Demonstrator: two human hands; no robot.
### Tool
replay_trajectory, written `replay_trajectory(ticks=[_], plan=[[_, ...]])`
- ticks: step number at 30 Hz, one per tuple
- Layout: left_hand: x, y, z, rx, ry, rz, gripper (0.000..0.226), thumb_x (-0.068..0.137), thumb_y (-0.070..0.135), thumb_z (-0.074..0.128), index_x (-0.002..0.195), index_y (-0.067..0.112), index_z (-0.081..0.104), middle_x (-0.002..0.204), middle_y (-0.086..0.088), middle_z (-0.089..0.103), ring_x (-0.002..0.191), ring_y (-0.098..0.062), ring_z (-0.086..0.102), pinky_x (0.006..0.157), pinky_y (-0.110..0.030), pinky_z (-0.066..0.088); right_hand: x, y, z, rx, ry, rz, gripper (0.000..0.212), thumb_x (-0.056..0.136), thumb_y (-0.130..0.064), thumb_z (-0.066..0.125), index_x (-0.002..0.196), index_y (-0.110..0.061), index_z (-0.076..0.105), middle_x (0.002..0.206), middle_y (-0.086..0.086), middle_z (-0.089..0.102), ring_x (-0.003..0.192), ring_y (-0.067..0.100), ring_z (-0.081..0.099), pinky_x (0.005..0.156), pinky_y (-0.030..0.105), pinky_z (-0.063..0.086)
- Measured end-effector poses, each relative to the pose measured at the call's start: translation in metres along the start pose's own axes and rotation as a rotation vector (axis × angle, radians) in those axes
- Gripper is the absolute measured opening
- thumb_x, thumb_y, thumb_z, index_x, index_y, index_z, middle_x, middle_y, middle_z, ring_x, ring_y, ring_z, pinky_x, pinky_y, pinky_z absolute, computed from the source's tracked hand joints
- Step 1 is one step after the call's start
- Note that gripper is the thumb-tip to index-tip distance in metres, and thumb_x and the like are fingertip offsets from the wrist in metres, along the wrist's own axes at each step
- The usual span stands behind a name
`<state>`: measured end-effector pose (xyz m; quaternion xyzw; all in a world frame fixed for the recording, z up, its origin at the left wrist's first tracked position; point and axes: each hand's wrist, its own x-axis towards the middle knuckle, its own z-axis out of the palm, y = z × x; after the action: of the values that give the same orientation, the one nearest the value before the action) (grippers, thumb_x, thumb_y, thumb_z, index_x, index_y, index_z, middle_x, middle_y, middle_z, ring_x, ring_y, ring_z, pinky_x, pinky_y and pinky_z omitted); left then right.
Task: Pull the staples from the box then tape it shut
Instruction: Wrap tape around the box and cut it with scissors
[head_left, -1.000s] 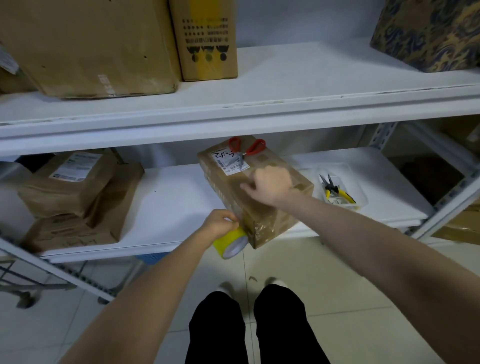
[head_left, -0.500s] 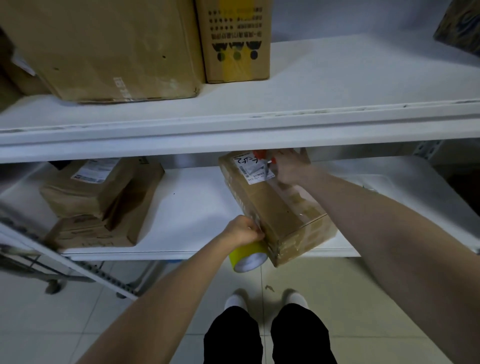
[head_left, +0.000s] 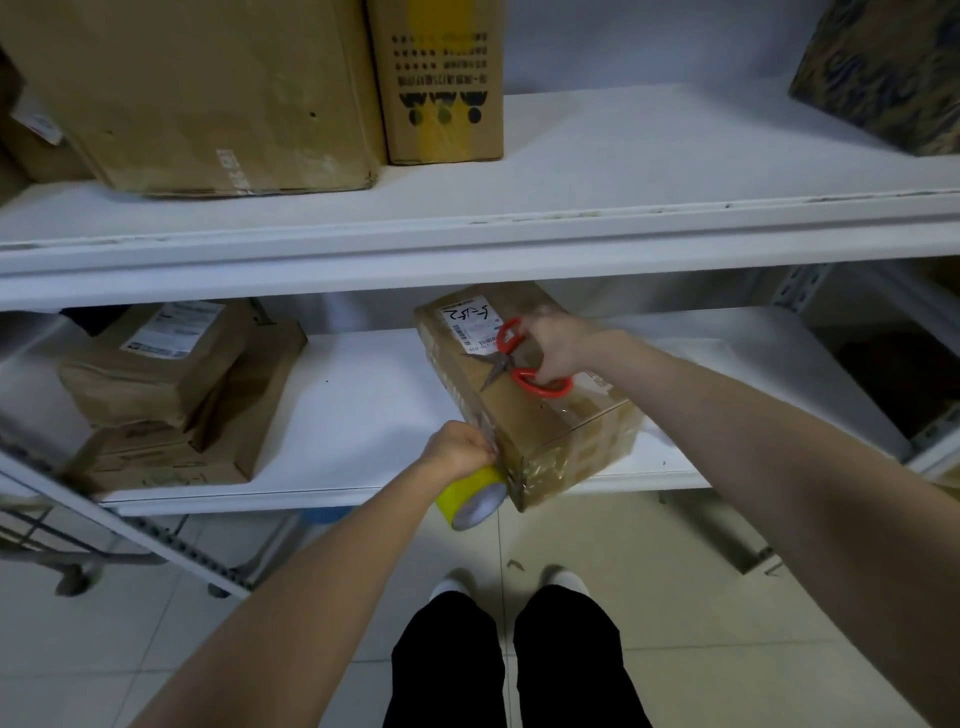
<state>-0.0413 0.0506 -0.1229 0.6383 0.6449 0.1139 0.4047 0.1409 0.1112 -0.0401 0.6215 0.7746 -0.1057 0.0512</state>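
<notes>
On the lower shelf (head_left: 363, 405) the box (head_left: 540, 421) sits slanted, its near corner overhanging the front edge. It looks like stiff, light cardboard, slick where taped, and best steadied by its edges. The left hand (head_left: 457, 449) clasps the yellow tape roll (head_left: 470, 499) against its near-left corner. The right hand (head_left: 558, 345) grips the red-handled scissors (head_left: 511, 358) atop it.

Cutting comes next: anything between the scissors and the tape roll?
Nothing visible: only bare box top lies between the scissors in the right hand and the tape roll in the left hand.

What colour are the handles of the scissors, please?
Red; the scissors show best in the head view.
</notes>
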Motion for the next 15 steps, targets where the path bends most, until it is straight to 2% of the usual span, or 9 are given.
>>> replay_trajectory(ticks=[1,3,5,7,8,10,12,15], plan=[[-0.001,-0.001,0.001,0.000,0.004,-0.005,0.007,0.080,0.013,0.066,0.082,0.016,0.072,0.102,-0.003,0.069,0.104,-0.021,0.062,0.095,-0.028,0.048,0.002,0.000,0.001,-0.019,-0.039,0.004,0.072,0.072,-0.028,0.072,0.137,-0.019,0.042,0.132,0.007,0.041,0.114,0.024,0.050,0.089,0.035,0.052],[-0.001,-0.002,0.003,-0.011,0.013,-0.005,0.007,0.080,0.013,0.067,0.080,0.018,0.071,0.104,-0.002,0.068,0.105,-0.021,0.061,0.095,-0.027,0.048,0.006,-0.001,0.001,-0.059,-0.105,0.008,0.080,0.072,-0.032,0.068,0.144,-0.024,0.033,0.142,0.003,0.034,0.127,0.024,0.039,0.098,0.039,0.046],[0.001,-0.004,0.003,-0.034,0.016,-0.008,0.009,0.079,0.013,0.069,0.075,0.021,0.069,0.105,-0.004,0.068,0.105,-0.022,0.061,0.097,-0.029,0.047,0.007,-0.005,-0.003,-0.148,-0.088,-0.019,0.073,0.074,-0.036,0.065,0.140,-0.022,0.038,0.134,0.003,0.040,0.123,0.023,0.038,0.092,0.035,0.045],[0.002,-0.005,0.002,-0.037,0.012,-0.015,0.009,0.079,0.014,0.070,0.074,0.021,0.068,0.105,-0.003,0.068,0.104,-0.022,0.061,0.096,-0.028,0.047,0.005,-0.007,-0.008,-0.259,-0.024,-0.072,0.063,0.077,-0.041,0.062,0.133,-0.018,0.043,0.125,0.005,0.047,0.115,0.023,0.042,0.080,0.030,0.041],[0.002,-0.005,0.003,-0.040,0.010,-0.018,0.009,0.079,0.014,0.070,0.074,0.021,0.068,0.102,-0.003,0.068,0.103,-0.021,0.061,0.096,-0.028,0.047,0.003,-0.005,-0.007,-0.279,-0.004,-0.095,0.058,0.077,-0.043,0.062,0.127,-0.018,0.048,0.120,0.005,0.053,0.109,0.023,0.047,0.074,0.028,0.041],[0.001,-0.005,0.004,-0.064,0.007,-0.018,0.013,0.078,0.013,0.071,0.070,0.021,0.065,0.092,-0.002,0.064,0.100,-0.021,0.062,0.096,-0.029,0.048,-0.007,-0.003,-0.004,-0.233,0.027,-0.087,0.036,0.076,-0.046,0.064,0.096,-0.018,0.057,0.102,0.005,0.064,0.089,0.022,0.056,0.060,0.025,0.041],[-0.001,-0.005,0.004,-0.099,0.004,-0.009,0.020,0.078,0.011,0.072,0.064,0.022,0.062,0.086,0.000,0.061,0.093,-0.020,0.060,0.095,-0.030,0.049,-0.019,-0.003,0.000,-0.176,0.077,-0.027,0.036,0.074,-0.051,0.066,0.070,-0.019,0.049,0.082,0.001,0.060,0.078,0.022,0.057,0.057,0.024,0.038],[-0.005,-0.002,0.004,-0.118,0.005,0.002,0.025,0.080,0.010,0.070,0.063,0.024,0.057,0.088,-0.001,0.059,0.091,-0.018,0.056,0.093,-0.028,0.046,-0.041,-0.009,0.004,-0.039,0.202,0.035,0.043,0.071,-0.059,0.065,0.065,-0.018,0.054,0.070,-0.001,0.056,0.073,0.023,0.056,0.060,0.026,0.037]])
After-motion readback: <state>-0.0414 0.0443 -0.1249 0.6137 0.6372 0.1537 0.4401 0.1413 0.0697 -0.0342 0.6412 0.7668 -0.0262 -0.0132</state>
